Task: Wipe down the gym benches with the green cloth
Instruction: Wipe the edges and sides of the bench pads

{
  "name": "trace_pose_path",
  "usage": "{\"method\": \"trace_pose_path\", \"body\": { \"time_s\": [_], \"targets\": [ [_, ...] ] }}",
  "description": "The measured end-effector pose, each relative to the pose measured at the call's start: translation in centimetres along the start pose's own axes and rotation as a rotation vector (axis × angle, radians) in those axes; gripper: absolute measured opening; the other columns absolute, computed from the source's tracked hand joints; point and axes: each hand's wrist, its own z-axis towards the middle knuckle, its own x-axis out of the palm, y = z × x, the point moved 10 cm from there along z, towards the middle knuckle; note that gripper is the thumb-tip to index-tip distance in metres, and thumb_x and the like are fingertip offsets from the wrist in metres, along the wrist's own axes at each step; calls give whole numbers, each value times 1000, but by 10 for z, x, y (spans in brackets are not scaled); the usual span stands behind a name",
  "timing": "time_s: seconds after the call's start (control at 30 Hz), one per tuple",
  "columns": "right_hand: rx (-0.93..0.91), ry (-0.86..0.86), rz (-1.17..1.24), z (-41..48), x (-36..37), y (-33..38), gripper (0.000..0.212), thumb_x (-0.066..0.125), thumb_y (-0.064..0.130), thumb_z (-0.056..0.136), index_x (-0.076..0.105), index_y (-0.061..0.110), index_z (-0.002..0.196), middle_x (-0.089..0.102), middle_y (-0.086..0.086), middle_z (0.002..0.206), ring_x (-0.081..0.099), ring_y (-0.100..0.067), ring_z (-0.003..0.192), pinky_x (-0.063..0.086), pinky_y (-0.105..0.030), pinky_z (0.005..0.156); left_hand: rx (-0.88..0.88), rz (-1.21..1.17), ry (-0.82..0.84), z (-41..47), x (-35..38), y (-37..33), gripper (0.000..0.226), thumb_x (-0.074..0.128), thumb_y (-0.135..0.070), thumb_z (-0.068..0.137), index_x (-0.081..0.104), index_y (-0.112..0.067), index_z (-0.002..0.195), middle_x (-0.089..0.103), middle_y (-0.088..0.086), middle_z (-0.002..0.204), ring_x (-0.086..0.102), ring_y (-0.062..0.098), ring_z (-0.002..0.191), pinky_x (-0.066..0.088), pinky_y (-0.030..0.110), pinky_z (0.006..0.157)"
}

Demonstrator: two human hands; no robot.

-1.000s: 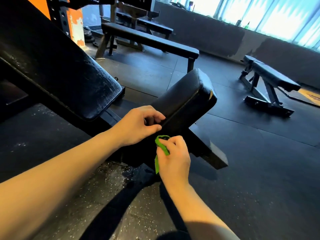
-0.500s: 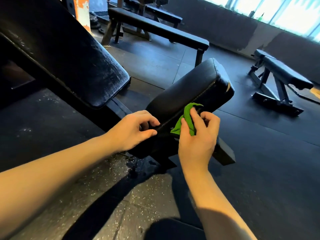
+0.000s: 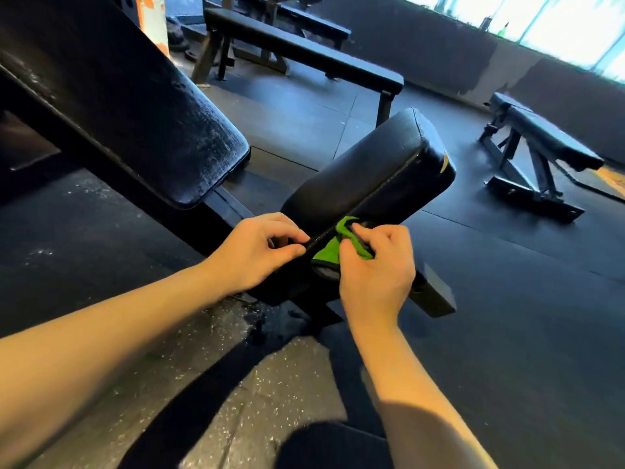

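Note:
A black padded seat (image 3: 365, 177) of an adjustable bench slopes up to the right in the middle of the view. Its worn black backrest pad (image 3: 135, 110) runs to the upper left. My left hand (image 3: 257, 248) pinches the seat's near edge seam between thumb and fingers. My right hand (image 3: 375, 269) presses a bunched green cloth (image 3: 329, 247) against the seat's side, just below that seam. Most of the cloth is hidden under my fingers.
A long flat bench (image 3: 304, 52) stands behind, another (image 3: 304, 18) beyond it. An adjustable bench (image 3: 544, 143) stands at the right. An orange and white post (image 3: 152, 18) rises at the top left. The seat's steel foot (image 3: 436, 296) juts right over dark rubber flooring (image 3: 507, 316).
My right hand carried the cloth from below the seat up its side toward the far end, then back down near my left hand. The left hand kept its grip on the seam.

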Motion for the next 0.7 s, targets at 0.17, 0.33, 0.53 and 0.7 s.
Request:
{"method": "trace_pose_path", "body": {
  "time_s": [0.17,0.33,0.53,0.7],
  "targets": [
    [-16,98,-67,-32,23,-2,11,78,14,83,77,14,95,53,8,89,53,-4,76,50,-27,62,-8,-4,-8,1,1,0,11,79,-17,87,79,-21,97,69,-12,97,63,12,82,50,22,72],
    [-45,119,-86,-20,19,4,13,78,14,82,79,17,94,53,8,87,49,-2,76,45,-16,66,-10,-19,-13,-1,0,0,12,79,-16,87,79,-20,98,69,-11,98,64,12,83,48,19,72],
    [-40,1,-20,0,0,4,11,75,11,85,78,9,96,53,5,90,51,0,77,44,-12,69,-10,-18,-15,-1,0,-2,10,79,-14,87,79,-17,96,69,-10,98,62,10,82,47,16,71],
    [-45,239,-125,-58,46,-2,18,76,19,81,79,19,98,51,11,88,56,-10,73,54,-37,61,-5,-22,3,-2,1,1,13,78,-16,88,78,-19,100,68,-11,99,63,11,84,50,20,72]
  ]
}}
